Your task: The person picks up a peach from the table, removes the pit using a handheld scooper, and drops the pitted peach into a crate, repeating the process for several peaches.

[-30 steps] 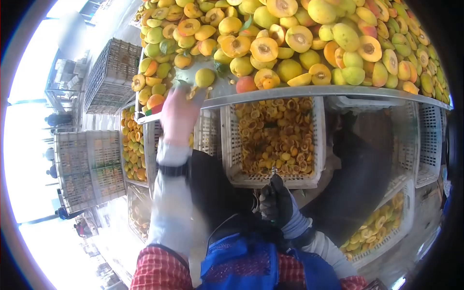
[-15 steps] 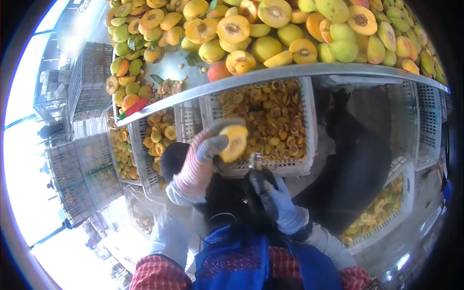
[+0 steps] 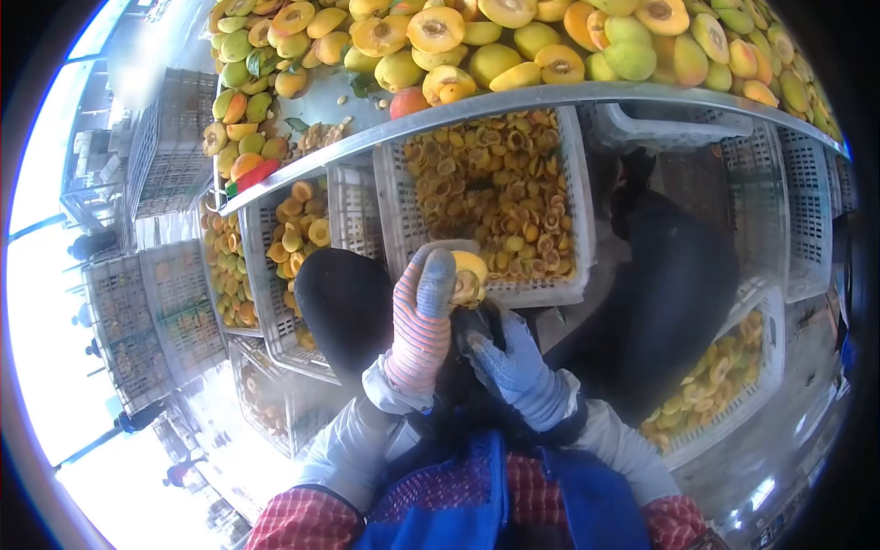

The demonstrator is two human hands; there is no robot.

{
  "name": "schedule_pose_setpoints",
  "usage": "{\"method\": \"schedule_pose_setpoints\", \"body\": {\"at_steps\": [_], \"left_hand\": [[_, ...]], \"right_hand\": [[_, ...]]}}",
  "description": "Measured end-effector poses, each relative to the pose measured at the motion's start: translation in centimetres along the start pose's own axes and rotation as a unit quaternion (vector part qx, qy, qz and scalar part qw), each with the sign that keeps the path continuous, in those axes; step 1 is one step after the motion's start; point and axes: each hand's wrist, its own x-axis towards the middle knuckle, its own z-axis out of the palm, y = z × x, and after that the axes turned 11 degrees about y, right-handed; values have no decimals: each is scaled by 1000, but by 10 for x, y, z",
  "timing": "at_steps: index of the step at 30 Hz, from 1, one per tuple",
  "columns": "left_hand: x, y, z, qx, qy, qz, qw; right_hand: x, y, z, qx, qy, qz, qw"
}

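Note:
My left hand (image 3: pixel 423 316), in a striped pink and grey glove, is closed round a halved yellow fruit (image 3: pixel 469 279) whose cut side faces right. Just to its lower right, my right hand (image 3: pixel 522 369), in a blue-grey glove, grips a dark tool (image 3: pixel 478 323). The tool's upper end meets the lower edge of the fruit; its exact shape is hidden by the glove and the dark clothing behind. Beyond both hands stands a white crate (image 3: pixel 581 211) of small brownish-yellow fruit pieces (image 3: pixel 500 197).
A metal table edge (image 3: pixel 513 99) crosses the top, with whole and halved fruit (image 3: pixel 495 62) heaped behind it. Crates of fruit halves (image 3: pixel 298 229) stand at the left, another crate (image 3: pixel 775 367) at the lower right. My knees (image 3: pixel 344 298) flank the middle crate.
My left hand has moved down and right with the fruit, which now meets the tool in my right hand. The view has tilted, so the table and crates sit higher.

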Motion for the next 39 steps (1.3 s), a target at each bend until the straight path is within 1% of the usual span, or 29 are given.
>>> {"method": "schedule_pose_setpoints", "body": {"at_steps": [3, 6, 9, 12, 15, 17, 18, 19, 21, 24, 27, 30, 33, 34, 35, 37, 38, 39], "left_hand": [[-5, -5, -5, -2, 0, 7, 1000], [-3, -5, -10, 34, -21, -18, 999], [-13, -3, -5, 14, 3, 32, 999], [-16, -7, 2, -9, 29, 59, 998], [-22, -3, 4, 13, 43, 85, 995], [-21, -8, -1, 18, 30, 83, 996], [-20, -9, -2, 20, 23, 84, 996], [-19, -10, -3, 23, 21, 75, 997], [-17, -11, -4, 31, 16, 54, 998], [-14, -4, -4, 13, -36, 5, 999], [-8, -4, -6, 16, -40, -47, 998], [-5, -11, -9, 11, -45, -57, 997], [-6, -25, -11, 25, -46, 11, 999], [-8, -24, -11, -1, -65, -10, 998], [-7, -24, -13, 5, -74, -7, 997], [-4, -27, -15, 17, -94, 0, 995], [-1, -22, -14, 0, -110, -21, 994], [-2, -10, -13, -17, -111, -71, 991]], "right_hand": [[-5, -6, 3, 61, 32, 6, 998], [-5, -10, -3, 9, -22, 106, 994], [-11, -16, 2, 78, 37, 6, 996], [-15, -8, 10, 28, 100, -58, 993], [-16, -11, 10, -37, 116, -123, 985], [-17, -4, 9, 63, 59, -16, 996], [-15, -3, 6, 86, 34, 18, 996], [-14, -2, 4, 106, 10, 53, 993], [-11, -2, -4, 95, -29, 89, 991], [-13, 12, -5, 82, -18, 68, 994], [-13, -2, -7, 192, -38, 135, 971], [-16, 9, -3, 193, -14, 142, 971], [-24, 11, 4, 303, 2, 193, 933], [-23, 11, 0, 351, -37, 235, 906], [-24, 13, -6, 397, -76, 277, 872], [-22, 13, -10, 417, -123, 294, 851], [-20, 12, -11, 395, -130, 270, 868], [-17, 7, -11, 381, -128, 265, 876]]}}
